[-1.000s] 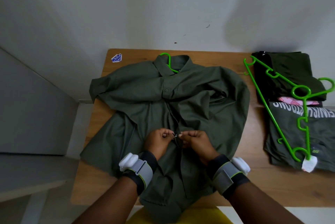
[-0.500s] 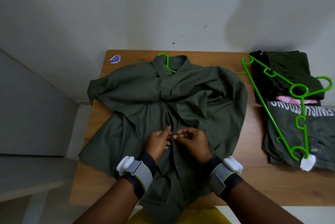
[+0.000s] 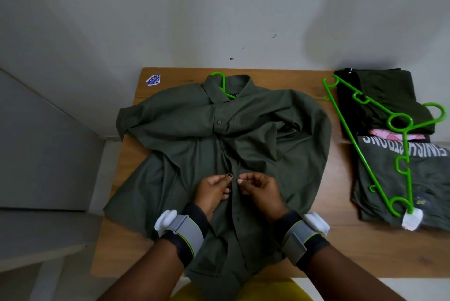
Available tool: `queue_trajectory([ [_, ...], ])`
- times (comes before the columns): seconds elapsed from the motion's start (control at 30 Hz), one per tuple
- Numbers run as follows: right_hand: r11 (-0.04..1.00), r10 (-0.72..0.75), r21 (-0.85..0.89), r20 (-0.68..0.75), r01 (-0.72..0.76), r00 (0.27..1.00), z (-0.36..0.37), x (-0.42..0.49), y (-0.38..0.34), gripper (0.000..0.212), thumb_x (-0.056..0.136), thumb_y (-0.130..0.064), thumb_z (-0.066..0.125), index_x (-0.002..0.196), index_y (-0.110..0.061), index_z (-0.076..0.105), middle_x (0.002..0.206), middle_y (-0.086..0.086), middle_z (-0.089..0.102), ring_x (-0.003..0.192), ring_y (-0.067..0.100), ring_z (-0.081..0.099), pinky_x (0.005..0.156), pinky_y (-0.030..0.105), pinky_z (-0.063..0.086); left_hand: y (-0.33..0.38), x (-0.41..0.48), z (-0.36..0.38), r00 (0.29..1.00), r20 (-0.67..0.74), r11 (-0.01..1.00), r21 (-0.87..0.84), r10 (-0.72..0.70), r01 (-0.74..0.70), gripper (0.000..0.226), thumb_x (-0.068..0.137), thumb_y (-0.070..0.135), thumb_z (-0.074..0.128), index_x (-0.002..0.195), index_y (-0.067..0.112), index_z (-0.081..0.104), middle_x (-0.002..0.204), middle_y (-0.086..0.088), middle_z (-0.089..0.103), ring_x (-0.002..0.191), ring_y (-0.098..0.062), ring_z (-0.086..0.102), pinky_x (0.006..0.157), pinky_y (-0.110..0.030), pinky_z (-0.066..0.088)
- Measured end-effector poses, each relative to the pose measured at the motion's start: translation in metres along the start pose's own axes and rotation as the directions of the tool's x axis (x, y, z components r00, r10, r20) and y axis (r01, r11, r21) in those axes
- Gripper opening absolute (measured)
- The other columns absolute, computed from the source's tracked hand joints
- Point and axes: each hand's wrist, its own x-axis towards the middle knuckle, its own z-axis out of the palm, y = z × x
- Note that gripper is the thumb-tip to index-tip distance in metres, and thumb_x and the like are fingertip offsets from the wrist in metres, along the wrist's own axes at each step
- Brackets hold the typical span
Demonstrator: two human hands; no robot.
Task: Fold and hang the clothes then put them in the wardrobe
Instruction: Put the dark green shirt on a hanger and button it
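An olive-green shirt (image 3: 263, 144) was spread front up across the wooden tabletop (image 3: 345, 249), with its collar turned toward 12 o'clock and its hem draped over the near edge at 6 o'clock. The hook of a green hanger (image 3: 220, 80) was seen poking out of the collar at 12 o'clock, while the rest of it was hidden inside the shirt. Both hands were set on the shirt's front opening, a little toward 6 o'clock from the garment's middle. The left hand (image 3: 212, 192) was placed on the 9 o'clock side of the opening and the right hand (image 3: 262, 190) on the 3 o'clock side, the two close together but not quite touching. An edge of the cloth was pinched by each hand between thumb and curled fingers. Grey wrist straps (image 3: 188, 231) carrying white units were worn on both forearms. At 3 o'clock, well apart from the hands, a pile of folded clothes (image 3: 394, 91) and a grey printed T-shirt (image 3: 384, 179) were laid on the tabletop, and a second green hanger (image 3: 358, 154) was rested across them. A blue sticker (image 3: 153, 80) was stuck near the far corner at 11 o'clock.
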Motion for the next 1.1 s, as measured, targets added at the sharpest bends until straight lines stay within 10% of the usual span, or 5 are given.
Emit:
queue_trajectory([
  [0.47,0.975,0.156,0.142,0.103,-0.170,0.982,-0.003,0.002,-0.010,0.017,0.088,0.009,0.059,0.084,-0.007,0.064,0.062,0.001,0.064,0.050,0.005,0.058,0.051,0.017,0.050,-0.002,0.001,-0.008,0.995,0.061,0.996,-0.043,0.080,-0.077,0.028,0.090,-0.009,0.055,0.098,0.015,0.044,0.086,-0.004,0.061,0.075,-0.011,0.059,0.059,-0.014,0.050],
  [1.1,0.990,0.001,-0.138,0.162,0.022,0.987,-0.007,0.009,-0.016,0.018,0.079,0.001,0.075,0.076,-0.011,0.063,0.064,0.002,0.057,0.050,0.002,0.050,0.050,0.013,0.043,0.002,0.006,-0.020,0.920,0.117,0.870,0.301,0.374,-0.392,0.034,0.083,-0.006,0.066,0.090,0.021,0.046,0.074,-0.002,0.069,0.065,0.000,0.064,0.069,-0.019,0.051],
])
